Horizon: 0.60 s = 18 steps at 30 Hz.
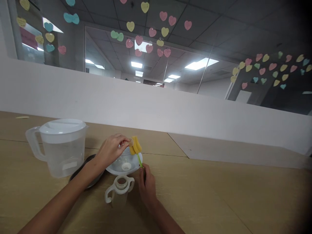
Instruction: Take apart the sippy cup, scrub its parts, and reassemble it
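My right hand is closed round the handle of a brush with a yellow sponge head and a green stem, held upright. My left hand pinches a small clear piece against the left side of the sponge; its exact shape is hard to make out. Below the sponge is a pale translucent bowl with a small white round part in it. Nearer to me, between my forearms, a clear bottle with a white two-handled collar stands uncapped on the table.
A large lidded clear pitcher stands at the left. Partly under my left forearm lies a dark round tray. The wooden table meets a white wall, with glass and heart-shaped notes above. A yellow slip lies far left.
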Available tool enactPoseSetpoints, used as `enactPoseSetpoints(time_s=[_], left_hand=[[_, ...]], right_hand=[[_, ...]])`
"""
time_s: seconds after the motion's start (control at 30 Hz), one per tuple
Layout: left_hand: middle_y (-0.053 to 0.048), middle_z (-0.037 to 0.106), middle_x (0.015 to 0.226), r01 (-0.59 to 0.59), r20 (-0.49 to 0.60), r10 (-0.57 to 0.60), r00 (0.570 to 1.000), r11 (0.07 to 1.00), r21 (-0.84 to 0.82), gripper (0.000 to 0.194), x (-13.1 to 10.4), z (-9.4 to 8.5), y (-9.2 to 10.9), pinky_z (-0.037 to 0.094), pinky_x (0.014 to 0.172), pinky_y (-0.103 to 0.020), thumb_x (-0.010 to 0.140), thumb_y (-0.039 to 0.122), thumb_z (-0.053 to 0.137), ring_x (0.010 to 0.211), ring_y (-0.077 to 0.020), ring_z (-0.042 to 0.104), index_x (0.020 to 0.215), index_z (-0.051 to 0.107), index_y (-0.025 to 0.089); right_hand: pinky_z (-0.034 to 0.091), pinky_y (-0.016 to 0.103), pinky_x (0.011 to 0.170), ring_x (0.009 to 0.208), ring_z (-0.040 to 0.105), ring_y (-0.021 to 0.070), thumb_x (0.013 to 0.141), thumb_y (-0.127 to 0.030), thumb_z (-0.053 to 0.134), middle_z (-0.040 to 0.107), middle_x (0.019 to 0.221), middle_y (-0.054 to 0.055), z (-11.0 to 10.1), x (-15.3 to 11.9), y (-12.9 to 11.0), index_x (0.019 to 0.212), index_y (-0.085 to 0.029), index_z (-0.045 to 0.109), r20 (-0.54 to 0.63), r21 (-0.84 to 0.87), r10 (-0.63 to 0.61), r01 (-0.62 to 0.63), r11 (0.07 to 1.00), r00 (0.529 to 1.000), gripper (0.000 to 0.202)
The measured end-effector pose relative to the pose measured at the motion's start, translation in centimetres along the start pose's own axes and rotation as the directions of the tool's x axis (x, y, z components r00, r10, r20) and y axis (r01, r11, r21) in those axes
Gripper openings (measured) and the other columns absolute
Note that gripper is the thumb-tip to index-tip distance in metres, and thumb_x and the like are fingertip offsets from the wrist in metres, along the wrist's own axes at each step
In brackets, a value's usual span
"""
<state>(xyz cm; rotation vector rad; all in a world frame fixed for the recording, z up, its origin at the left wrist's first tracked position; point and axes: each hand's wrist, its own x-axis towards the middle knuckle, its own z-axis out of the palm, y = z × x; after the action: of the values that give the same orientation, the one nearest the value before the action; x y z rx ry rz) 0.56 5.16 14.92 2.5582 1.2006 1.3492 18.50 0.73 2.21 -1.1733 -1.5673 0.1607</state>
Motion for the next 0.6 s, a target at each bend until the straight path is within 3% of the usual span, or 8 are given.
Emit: enactPoseSetpoints(time_s=[0.27, 0.6], left_hand=[[-0.004, 0.063, 0.078, 0.057, 0.064, -0.060, 0.996, 0.997, 0.061, 0.035, 0.06, -0.31, 0.33, 0.037, 0.065, -0.029, 0.091, 0.040, 0.038, 0.072, -0.0173, 0.055, 0.076, 0.061, 0.018], [-0.004, 0.055, 0.073, 0.067, 0.046, -0.070, 0.997, 0.996, 0.058, 0.034, 0.05, 0.18, 0.19, 0.038, 0.069, -0.033, 0.093, 0.031, 0.021, 0.072, -0.0189, 0.052, 0.070, 0.044, 0.020]], right_hand=[[0.039, 0.024, 0.057, 0.062, 0.054, 0.0148, 0.094, -0.037, 0.031, 0.062, 0.075, 0.003, -0.07, 0.04, -0.02, 0.099, -0.015, 0.054, -0.020, -0.016, -0.022, 0.022, 1.000, 1.000, 0.032], [0.038, 0.023, 0.054, 0.058, 0.052, 0.0135, 0.094, -0.036, 0.033, 0.060, 0.072, 0.003, -0.07, 0.01, -0.30, 0.098, -0.015, 0.055, -0.025, -0.007, -0.041, 0.041, 0.999, 0.999, 0.030]])
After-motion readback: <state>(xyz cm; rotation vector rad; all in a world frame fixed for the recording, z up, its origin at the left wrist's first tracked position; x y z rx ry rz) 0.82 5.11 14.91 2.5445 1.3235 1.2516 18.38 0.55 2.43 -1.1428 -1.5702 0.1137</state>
